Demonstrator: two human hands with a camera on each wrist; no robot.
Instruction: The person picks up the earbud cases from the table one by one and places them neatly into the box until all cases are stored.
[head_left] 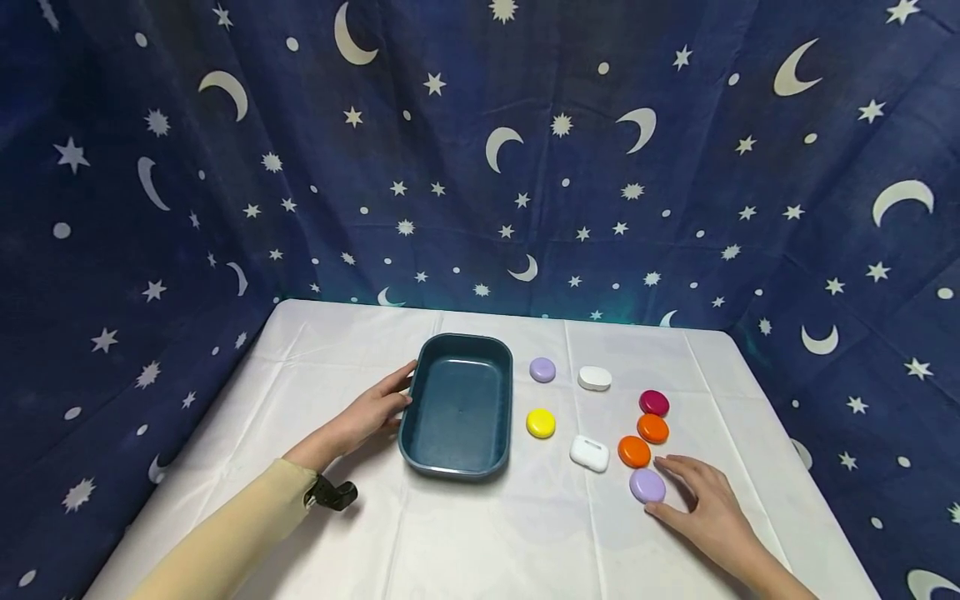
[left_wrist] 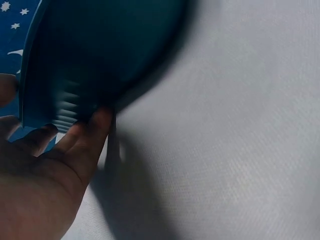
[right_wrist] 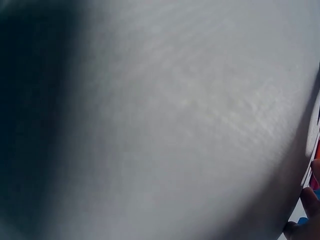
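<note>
My left hand [head_left: 366, 417] rests at the left side of a dark teal rectangular tub [head_left: 457, 477]. Its fingertips touch the tub's outer wall, as the left wrist view also shows the hand [left_wrist: 55, 175] against the tub [left_wrist: 100, 45]. On the right, my right hand [head_left: 708, 508] spreads thumb and forefinger around a glossy purple disc [head_left: 647, 486], the thumb at its near edge. Just beyond it lie two orange discs [head_left: 634, 452] and a crimson disc [head_left: 654, 403] in a row. In the right wrist view only fingertips of the hand [right_wrist: 307, 212] show at the corner.
Between tub and row lie a yellow disc [head_left: 541, 423], another purple disc [head_left: 542, 370], a white earbud case [head_left: 590, 453] and a white oval box [head_left: 595, 378]. A white cloth [head_left: 480, 542] covers the table. A blue star-and-moon curtain [head_left: 450, 150] surrounds it.
</note>
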